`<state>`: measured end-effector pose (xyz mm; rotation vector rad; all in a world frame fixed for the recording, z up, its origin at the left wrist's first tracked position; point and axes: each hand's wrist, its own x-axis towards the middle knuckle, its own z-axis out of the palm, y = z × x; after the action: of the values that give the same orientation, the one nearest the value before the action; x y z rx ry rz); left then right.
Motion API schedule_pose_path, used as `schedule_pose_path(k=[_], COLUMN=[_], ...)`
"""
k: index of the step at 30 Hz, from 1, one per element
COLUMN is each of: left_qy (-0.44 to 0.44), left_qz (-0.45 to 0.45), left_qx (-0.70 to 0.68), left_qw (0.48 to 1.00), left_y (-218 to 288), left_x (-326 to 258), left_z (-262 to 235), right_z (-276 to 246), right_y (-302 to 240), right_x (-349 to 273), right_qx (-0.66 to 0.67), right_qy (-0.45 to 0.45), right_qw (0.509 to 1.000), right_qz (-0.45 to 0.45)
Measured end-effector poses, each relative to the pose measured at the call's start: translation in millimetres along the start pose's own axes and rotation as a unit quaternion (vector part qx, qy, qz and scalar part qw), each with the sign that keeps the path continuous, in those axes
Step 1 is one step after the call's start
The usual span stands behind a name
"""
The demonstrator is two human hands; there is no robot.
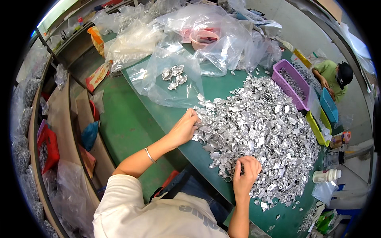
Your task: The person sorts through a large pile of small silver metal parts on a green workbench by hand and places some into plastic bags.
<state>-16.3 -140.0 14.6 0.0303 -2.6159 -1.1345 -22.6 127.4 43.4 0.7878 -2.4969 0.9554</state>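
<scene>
My left hand (184, 127) sits near the middle of the frame, at the left edge of the big heap of silver metal pieces (260, 133), with its fingers curled down into the heap's rim; whether they actually pinch a piece I cannot tell. My right hand (246, 172) lies lower, at the heap's bottom edge, with the fingers bent and closed over a few pieces right against the pile. The heap spreads over the green table (222, 89) from the centre out to the right. Above my left hand, a clear plastic bag (158, 75) lies flat with a small cluster of the same silver pieces on it. At the upper right, a purple tray (279, 77) holds more of them, and beyond it another person (333, 75) in a green shirt bends over their own work.
</scene>
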Motion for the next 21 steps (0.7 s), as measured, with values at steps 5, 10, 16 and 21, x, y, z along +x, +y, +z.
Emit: schedule_pose_path(k=[5, 10, 16, 21], left_qy=[0.095, 0.274, 0.325, 0.203], left_qz=[-0.034, -0.074, 0.017, 0.088], left_qx=[-0.055, 0.060, 0.174, -0.017], left_qw=[0.993, 0.957, 0.929, 0.975], left_y=[-0.5, -12.0, -27.4, 8.8], left_x=[27.8, 63.2, 67.4, 53.2], left_z=[-28.9, -60.1, -20.8, 25.3], right_z=[-0.2, 0.0, 2.6, 2.6], right_y=[1.1, 1.5, 0.1, 3.0], right_x=[-1.2, -0.1, 0.1, 0.3], right_qx=[0.005, 0.004, -0.007, -0.005], right_qy=[0.002, 0.000, 0.007, 0.010], right_qw=[1.000, 1.000, 1.000, 1.000], right_qz=[-0.002, -0.005, -0.013, -0.013])
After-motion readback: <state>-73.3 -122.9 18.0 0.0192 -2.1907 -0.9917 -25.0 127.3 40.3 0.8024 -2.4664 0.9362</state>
